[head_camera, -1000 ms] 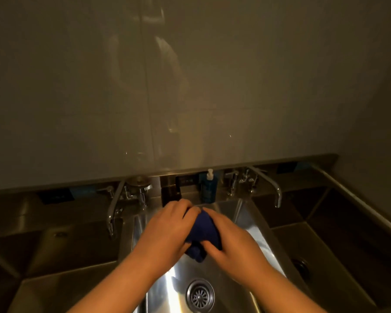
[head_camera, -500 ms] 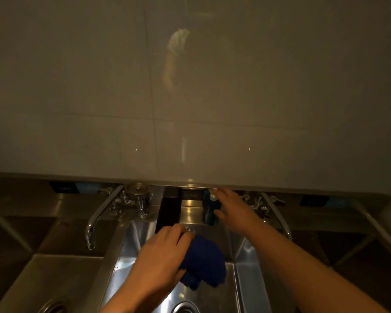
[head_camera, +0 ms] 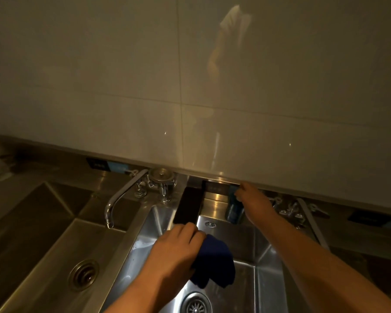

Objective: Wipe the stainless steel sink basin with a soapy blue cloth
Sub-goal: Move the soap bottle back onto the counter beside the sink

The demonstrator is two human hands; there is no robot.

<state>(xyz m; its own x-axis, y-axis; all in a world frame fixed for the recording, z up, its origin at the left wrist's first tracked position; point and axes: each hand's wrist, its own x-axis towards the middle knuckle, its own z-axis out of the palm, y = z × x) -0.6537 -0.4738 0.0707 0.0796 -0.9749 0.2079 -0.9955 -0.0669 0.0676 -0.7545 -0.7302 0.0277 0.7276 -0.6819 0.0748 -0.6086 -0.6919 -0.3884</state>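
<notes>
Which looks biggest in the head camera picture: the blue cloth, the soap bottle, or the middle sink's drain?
1. blue cloth
2. middle drain, though the picture's edge cuts it off
3. soap bottle, farther away and partly hidden by the right hand

1. A steel counter (head_camera: 43, 177) holds several basins along a tiled wall.
2. The middle basin (head_camera: 246, 240) has a drain (head_camera: 195, 304); the left basin (head_camera: 54, 240) has one too.
3. On the back ledge stand a tap (head_camera: 122, 195) and a blue bottle (head_camera: 234, 211).
</notes>
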